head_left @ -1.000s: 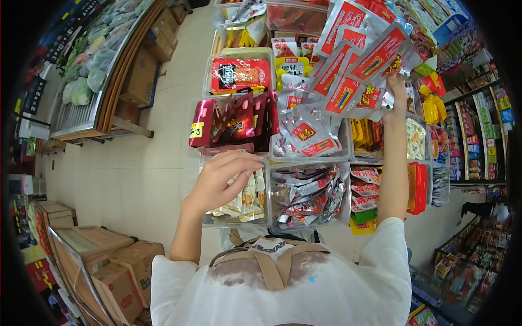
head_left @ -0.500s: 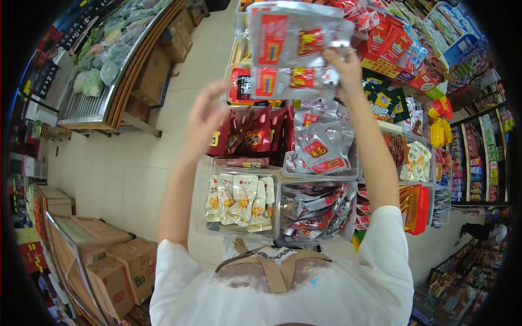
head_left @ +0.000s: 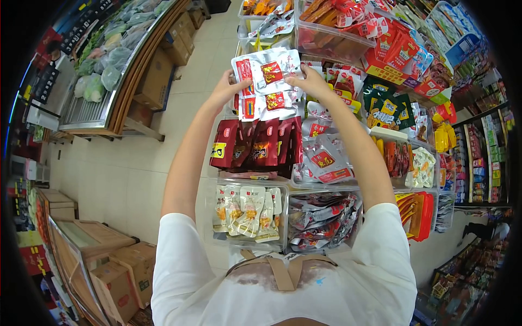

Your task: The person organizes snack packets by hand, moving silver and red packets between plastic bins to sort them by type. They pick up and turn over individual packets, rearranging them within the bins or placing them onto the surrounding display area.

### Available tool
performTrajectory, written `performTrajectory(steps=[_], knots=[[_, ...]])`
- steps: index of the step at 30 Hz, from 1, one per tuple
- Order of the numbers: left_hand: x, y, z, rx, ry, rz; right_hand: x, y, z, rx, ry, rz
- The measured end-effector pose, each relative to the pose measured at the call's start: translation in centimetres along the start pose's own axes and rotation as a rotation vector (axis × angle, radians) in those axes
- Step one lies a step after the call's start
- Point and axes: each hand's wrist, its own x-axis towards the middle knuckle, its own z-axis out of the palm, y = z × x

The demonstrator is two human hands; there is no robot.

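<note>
Between my two hands are silver snack packets point(head_left: 270, 73) with red labels, one overlapping another. My left hand point(head_left: 227, 87) grips their left edge, thumb on the front. At the right edge, my right hand point(head_left: 310, 81) pinches them with its thumb on the front as well. Just below them stand dark red snack packets point(head_left: 260, 142) in a clear bin. To the right of those, more silver packets point(head_left: 322, 155) lie in another bin. What is under the held packets is mostly hidden.
Nearest my body are a bin of cream-coloured packets point(head_left: 247, 211) and a bin of dark silver packets point(head_left: 322, 214). An orange-red tray point(head_left: 420, 217) sits at the right. Across the aisle stand a vegetable rack point(head_left: 92, 111) and cardboard boxes point(head_left: 128, 274).
The silver packets have come lower and nearer the dark red packets. My left hand, free and blurred before, now grips their left edge. My right hand has moved left and down with them.
</note>
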Motion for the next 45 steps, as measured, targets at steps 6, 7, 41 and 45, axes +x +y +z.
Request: performTrajectory(steps=[6,7,41,45], knots=[[-0.2,0.6,-0.4,0.199,-0.063,-0.093,-2.0,-3.4,-1.1,-0.024,-0.156,0.135],[-0.2,0.5,-0.7,0.234,-0.090,-0.109,-2.4,-4.3,-1.3,0.014,-0.242,0.141],[-10.5,13.9,2.2,-0.044,0.107,0.482,-9.8,-16.5,-5.6,0.241,-0.060,-0.263],[-10.7,14.0,3.1,-0.029,0.109,0.460,-11.1,-16.0,-6.3,0.237,-0.010,-0.258]])
